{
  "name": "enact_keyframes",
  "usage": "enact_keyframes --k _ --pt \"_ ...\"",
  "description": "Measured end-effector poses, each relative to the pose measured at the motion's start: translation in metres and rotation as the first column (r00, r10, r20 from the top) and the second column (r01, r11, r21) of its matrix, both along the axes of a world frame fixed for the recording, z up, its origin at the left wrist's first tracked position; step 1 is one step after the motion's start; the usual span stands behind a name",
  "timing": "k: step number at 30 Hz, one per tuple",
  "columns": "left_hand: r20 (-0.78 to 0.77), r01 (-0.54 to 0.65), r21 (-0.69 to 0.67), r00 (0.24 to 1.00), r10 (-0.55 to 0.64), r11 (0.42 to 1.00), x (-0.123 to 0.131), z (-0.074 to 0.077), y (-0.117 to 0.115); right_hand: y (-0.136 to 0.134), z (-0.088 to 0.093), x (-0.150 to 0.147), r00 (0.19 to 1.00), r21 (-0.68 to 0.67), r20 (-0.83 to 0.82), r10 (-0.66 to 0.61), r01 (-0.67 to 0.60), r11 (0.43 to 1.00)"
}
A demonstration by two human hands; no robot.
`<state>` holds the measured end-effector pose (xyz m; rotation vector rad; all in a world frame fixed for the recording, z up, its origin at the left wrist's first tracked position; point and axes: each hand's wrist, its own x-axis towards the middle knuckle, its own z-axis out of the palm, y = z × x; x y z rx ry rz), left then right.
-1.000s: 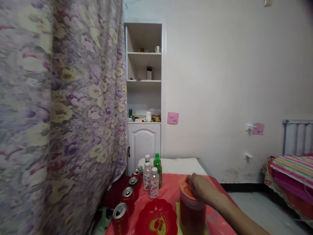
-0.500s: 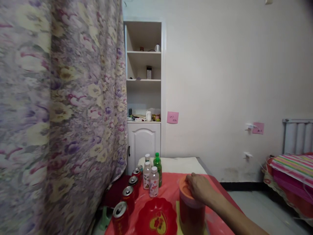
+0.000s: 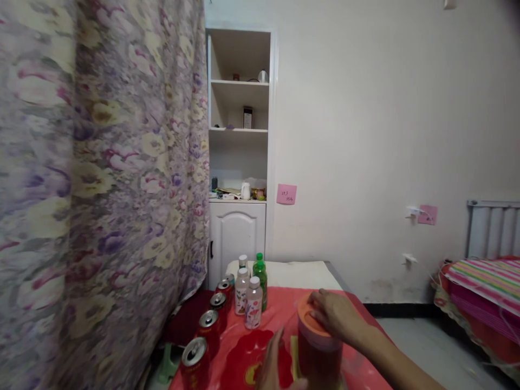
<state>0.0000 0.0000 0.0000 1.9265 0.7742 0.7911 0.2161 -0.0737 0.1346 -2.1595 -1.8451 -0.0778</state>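
Note:
A clear pitcher [image 3: 319, 357] with an orange lid [image 3: 314, 323] stands at the table's front right; dark red shows through its wall. My right hand [image 3: 335, 313] is closed over the lid, fingers bent onto its top. To the left of the pitcher, my left hand [image 3: 276, 364] reaches in from the bottom edge, thumb and fingers apart, holding nothing. It covers part of a scalloped red plate [image 3: 238, 360] with a yellow design. A yellow strip of paper or cloth [image 3: 294, 352] shows beside the pitcher's base.
Several red drink cans [image 3: 208, 327] line the table's left edge. Behind them stand white-capped bottles [image 3: 253, 306] and green bottles [image 3: 261, 276]. A red cloth [image 3: 280, 303] covers the table. A floral curtain [image 3: 134, 189] hangs at left, a shelf cabinet [image 3: 239, 233] behind, a bed [image 3: 483, 292] at right.
My left hand has come into view from the bottom, over the plate. My right hand stays on the pitcher's lid. The view has shifted slightly.

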Motion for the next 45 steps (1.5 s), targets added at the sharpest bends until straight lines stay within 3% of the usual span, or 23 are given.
enact_keyframes --k 5,9,12,17,20,23,30,39,45 --pt "0.263 0.289 -0.171 0.935 -0.239 0.942 0.055 0.027 0.018 0.0 0.0 0.001 1.0 -0.001 -0.01 0.004 -0.004 1.0" --pt "0.398 0.487 -0.149 0.826 -0.399 0.86 0.069 0.028 0.03 -0.001 -0.002 0.002 1.0 -0.014 -0.019 -0.006 0.005 1.0" --pt "0.439 0.562 -0.139 0.773 -0.458 0.816 0.072 0.027 0.032 0.0 -0.006 0.006 0.999 -0.019 -0.025 -0.02 0.02 1.0" --pt "0.243 0.39 -0.201 0.908 -0.34 0.899 0.076 0.024 0.033 0.001 -0.015 0.01 0.999 -0.036 -0.029 -0.022 0.021 0.999" --pt "0.119 0.307 -0.228 0.951 -0.287 0.924 0.08 0.019 0.034 0.001 -0.019 0.011 0.999 -0.043 -0.024 -0.023 0.022 0.999" --pt "0.098 0.284 -0.247 0.958 -0.268 0.927 0.083 0.02 0.032 0.001 -0.021 0.011 0.999 -0.035 -0.027 -0.042 0.041 0.999" --pt "0.066 0.245 -0.31 0.969 -0.237 0.919 0.072 0.043 0.02 0.0 -0.039 0.016 0.992 0.037 0.005 -0.127 0.127 0.991" --pt "0.18 0.248 -0.304 0.963 -0.2 0.92 0.069 0.044 0.014 -0.001 -0.057 0.024 0.978 0.082 0.035 -0.204 0.201 0.976" --pt "0.183 0.258 -0.289 0.96 -0.212 0.922 0.069 0.051 0.013 -0.002 -0.056 0.023 0.98 0.066 0.037 -0.197 0.194 0.979"
